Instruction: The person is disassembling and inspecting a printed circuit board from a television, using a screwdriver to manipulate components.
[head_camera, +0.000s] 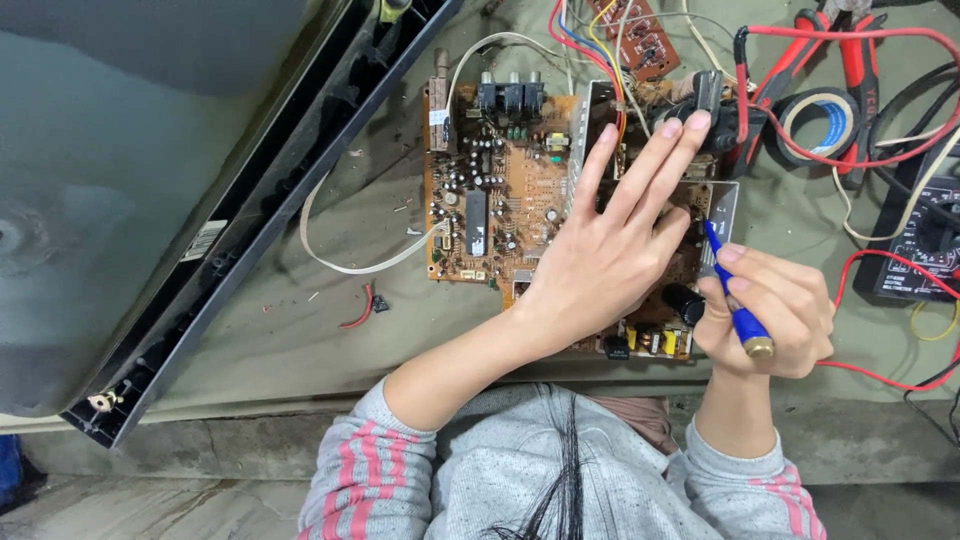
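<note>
My left hand (610, 255) lies open, fingers spread across the circuit board (500, 200); my right hand (770, 310) clamps a blue-handled tool (735, 305), tip on the board.

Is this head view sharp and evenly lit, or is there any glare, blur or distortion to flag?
Head view: even, soft light, with no hard shadows; the circuit board and both hands are sharp; faint dull sheen on the grey screen; straight edges bow slightly towards the frame's borders.

A grey-green work surface (300, 330) carries a brown circuit board (500, 190), a black television frame (270, 190), red pliers (850, 60), black tape (820, 120), a multimeter (925, 240) and a red wire scrap (362, 308).
</note>
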